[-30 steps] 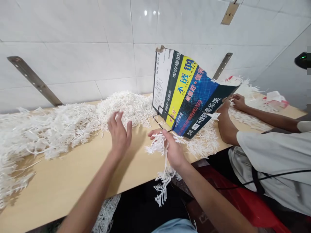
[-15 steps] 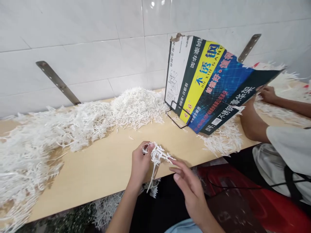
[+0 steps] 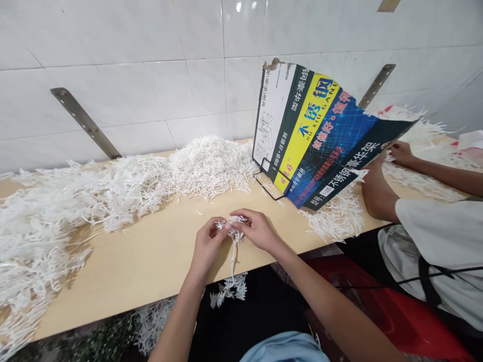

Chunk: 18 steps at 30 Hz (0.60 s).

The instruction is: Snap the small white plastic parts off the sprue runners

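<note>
Two hands on one item: my left hand (image 3: 206,246) and my right hand (image 3: 262,232) both pinch a white branched piece (image 3: 234,251) between thumbs and fingertips, the fingertips almost meeting. The piece is held over the near part of the tabletop (image 3: 143,266); its thin stem hangs down past the front edge, ending in a spiky cluster. Beyond my hands, a heap of similar white strands (image 3: 213,163) lies against the tiled wall (image 3: 132,100) and spreads leftward. Right of the heap, a printed cardboard panel (image 3: 313,136) stands tilted, a black wire frame (image 3: 271,193) at its lower edge. Behind it, a co-worker's hand (image 3: 402,152) is partly visible.
</note>
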Each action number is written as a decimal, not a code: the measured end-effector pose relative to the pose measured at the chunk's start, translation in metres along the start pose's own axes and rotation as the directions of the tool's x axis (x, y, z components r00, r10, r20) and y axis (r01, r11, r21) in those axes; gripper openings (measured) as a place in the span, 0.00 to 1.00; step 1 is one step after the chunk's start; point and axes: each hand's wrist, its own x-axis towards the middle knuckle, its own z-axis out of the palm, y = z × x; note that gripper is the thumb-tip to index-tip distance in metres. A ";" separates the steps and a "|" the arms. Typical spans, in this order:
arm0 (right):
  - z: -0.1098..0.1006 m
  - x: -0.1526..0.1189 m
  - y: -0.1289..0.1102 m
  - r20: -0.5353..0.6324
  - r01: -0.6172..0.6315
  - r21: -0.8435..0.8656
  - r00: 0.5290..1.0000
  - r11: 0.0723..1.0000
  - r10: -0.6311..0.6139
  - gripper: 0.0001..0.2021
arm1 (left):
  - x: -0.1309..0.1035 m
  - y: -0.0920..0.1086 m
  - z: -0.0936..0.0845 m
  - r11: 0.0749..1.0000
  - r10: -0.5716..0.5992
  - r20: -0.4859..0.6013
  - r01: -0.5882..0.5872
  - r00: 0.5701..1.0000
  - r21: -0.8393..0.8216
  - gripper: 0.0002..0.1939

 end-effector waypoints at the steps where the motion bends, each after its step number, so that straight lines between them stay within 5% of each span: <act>1: 0.000 0.000 0.004 -0.045 -0.009 0.016 0.999 1.000 0.010 0.13 | 0.000 -0.001 0.000 1.000 -0.011 0.005 0.011 1.000 -0.027 0.18; 6: -0.003 -0.006 0.009 -0.123 -0.045 0.034 0.991 0.998 0.049 0.07 | -0.001 -0.002 0.007 0.999 -0.027 -0.071 0.026 0.997 -0.022 0.16; 10: -0.005 -0.007 -0.001 0.004 0.017 0.055 1.000 0.998 -0.017 0.10 | -0.003 0.001 0.009 0.997 -0.068 -0.097 0.063 0.993 -0.055 0.17; 14: -0.002 -0.007 -0.006 0.128 0.064 0.008 0.990 0.998 -0.064 0.21 | -0.003 0.005 0.007 0.994 -0.072 -0.023 0.070 0.997 -0.086 0.17; 18: 0.002 -0.008 -0.003 0.034 0.082 -0.058 0.996 0.995 -0.080 0.12 | -0.003 0.010 0.006 0.994 -0.039 0.063 0.045 0.997 -0.100 0.18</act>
